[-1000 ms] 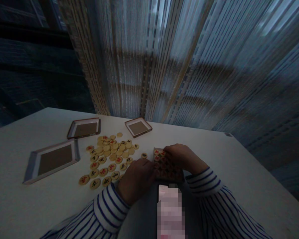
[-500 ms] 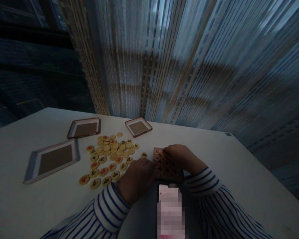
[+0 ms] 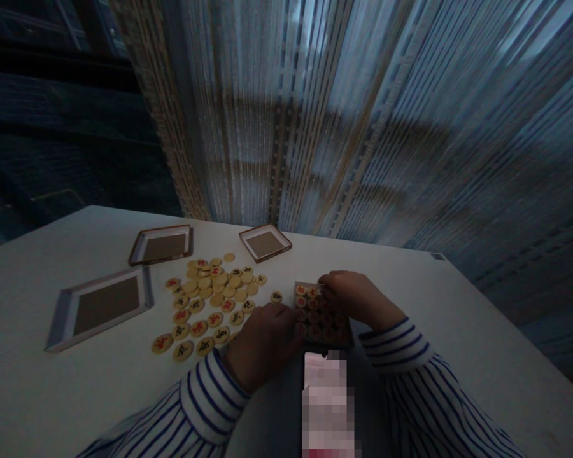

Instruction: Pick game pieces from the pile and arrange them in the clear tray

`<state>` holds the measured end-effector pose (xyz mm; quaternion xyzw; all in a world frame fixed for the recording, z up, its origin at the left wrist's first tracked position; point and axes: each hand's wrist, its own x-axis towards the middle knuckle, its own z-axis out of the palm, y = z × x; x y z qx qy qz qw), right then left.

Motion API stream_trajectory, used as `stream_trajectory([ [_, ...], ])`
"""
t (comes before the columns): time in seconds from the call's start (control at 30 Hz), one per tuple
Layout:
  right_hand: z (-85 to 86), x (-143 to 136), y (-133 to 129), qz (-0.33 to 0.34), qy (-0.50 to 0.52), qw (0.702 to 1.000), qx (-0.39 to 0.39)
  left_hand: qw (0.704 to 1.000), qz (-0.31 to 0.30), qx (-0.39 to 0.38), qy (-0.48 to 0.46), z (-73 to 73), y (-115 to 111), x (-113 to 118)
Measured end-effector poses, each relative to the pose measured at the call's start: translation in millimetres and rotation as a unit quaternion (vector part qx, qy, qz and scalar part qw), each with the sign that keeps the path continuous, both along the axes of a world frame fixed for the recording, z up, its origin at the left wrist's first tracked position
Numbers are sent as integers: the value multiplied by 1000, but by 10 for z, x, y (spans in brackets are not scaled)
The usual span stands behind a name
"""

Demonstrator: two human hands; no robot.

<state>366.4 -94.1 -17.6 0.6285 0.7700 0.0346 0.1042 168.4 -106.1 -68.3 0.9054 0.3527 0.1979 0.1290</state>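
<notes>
A small box (image 3: pixel 296 287) stands near the front of the table, with rows of round red-marked pieces (image 3: pixel 313 315) lying in it. My left hand (image 3: pixel 267 340) rests against the box's left side, fingers bent; what its fingertips hold, if anything, is hidden. Over the box's back right part is my right hand (image 3: pixel 351 294), its fingers closed together and pointing down at the pieces. Whether a piece is between them is too dark to tell. To the left, many loose wooden discs (image 3: pixel 217 299) lie spread and piled, some with red or black characters. One black-marked disc (image 3: pixel 276 297) lies apart, beside the box.
Three shallow trays or lids stand on the white table (image 3: pixel 391 261): a large one (image 3: pixel 148 289) at left, one (image 3: pixel 190 242) behind it, and a small one (image 3: pixel 290 243) at the back. A phone (image 3: pixel 315 362) lies below the box. String curtains hang behind.
My right hand has moved slightly right over the box, and more of the pieces at its back edge show. My left hand and the loose discs have stayed in place.
</notes>
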Motion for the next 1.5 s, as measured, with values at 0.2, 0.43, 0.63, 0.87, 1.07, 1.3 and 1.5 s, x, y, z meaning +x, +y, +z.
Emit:
stream_trajectory([
  [0.2,11,86,-8,-13,-10,1000,22,1000,-13,-9,3,5,10,-14],
  [0.43,-52,102,2,-15,-36,999,20,1000,-10,-13,26,8,-2,-24],
  [0.63,-67,98,21,2,-48,998,30,999,-8,-11,32,-2,16,-10],
  [0.87,-79,88,29,1,-54,998,30,999,-13,-5,32,3,30,-16],
  [1.07,-78,91,22,4,-53,998,34,999,-11,-8,36,11,26,-15],
  [1.3,-90,102,24,1,-45,998,41,999,-8,-18,36,38,10,-26],
  [1.5,62,21,-21,-17,1,995,93,1000,12,-7,-1,75,1,-44],
])
